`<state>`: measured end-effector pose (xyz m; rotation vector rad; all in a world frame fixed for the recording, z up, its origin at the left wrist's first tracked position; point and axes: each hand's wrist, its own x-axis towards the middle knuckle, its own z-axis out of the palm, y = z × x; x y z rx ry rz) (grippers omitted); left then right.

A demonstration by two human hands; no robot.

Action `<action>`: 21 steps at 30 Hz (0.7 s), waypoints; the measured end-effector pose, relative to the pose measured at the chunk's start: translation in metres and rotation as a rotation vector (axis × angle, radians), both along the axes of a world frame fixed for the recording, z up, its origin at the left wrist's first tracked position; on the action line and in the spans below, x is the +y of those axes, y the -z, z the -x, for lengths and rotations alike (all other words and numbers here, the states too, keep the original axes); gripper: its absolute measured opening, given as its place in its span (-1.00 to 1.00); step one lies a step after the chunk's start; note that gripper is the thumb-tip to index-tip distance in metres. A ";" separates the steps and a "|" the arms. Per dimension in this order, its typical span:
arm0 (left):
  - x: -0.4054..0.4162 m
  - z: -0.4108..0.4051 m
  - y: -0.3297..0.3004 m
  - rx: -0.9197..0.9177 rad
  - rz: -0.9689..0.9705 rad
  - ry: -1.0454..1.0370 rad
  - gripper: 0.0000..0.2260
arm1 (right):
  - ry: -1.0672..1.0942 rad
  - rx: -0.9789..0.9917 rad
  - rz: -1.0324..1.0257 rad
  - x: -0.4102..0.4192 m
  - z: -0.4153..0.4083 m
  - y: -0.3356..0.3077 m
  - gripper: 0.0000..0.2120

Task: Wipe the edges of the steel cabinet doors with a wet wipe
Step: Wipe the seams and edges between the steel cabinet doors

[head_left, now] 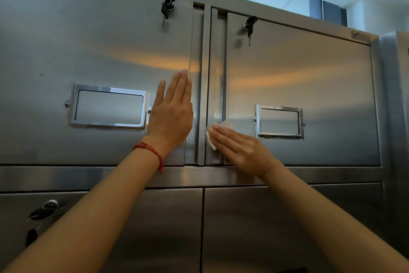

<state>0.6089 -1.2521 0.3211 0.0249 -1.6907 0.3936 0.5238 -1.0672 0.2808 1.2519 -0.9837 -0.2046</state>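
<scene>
My right hand, fingers straight, presses one white wet wipe against the inner edge of the right upper door, low beside the centre post. My left hand lies flat, fingers together, on the left upper door. Two upper doors, each with one label frame and one key; two lower doors below.

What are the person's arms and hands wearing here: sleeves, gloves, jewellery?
Both forearms are bare, no sleeves in view, and there are no gloves. The left hand has a red braided string bracelet at the wrist. The right hand and its wrist carry nothing; no rings or watch show.
</scene>
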 end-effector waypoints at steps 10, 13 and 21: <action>-0.001 0.001 0.000 0.004 -0.002 0.005 -0.51 | -0.017 -0.009 -0.035 0.005 -0.002 0.015 -0.78; -0.001 0.000 0.000 0.001 0.004 0.014 -0.51 | -0.013 -0.002 -0.016 0.004 -0.005 0.017 -0.79; -0.001 0.002 0.001 0.004 0.007 0.023 -0.51 | -0.005 -0.007 -0.051 0.007 -0.003 0.024 -0.78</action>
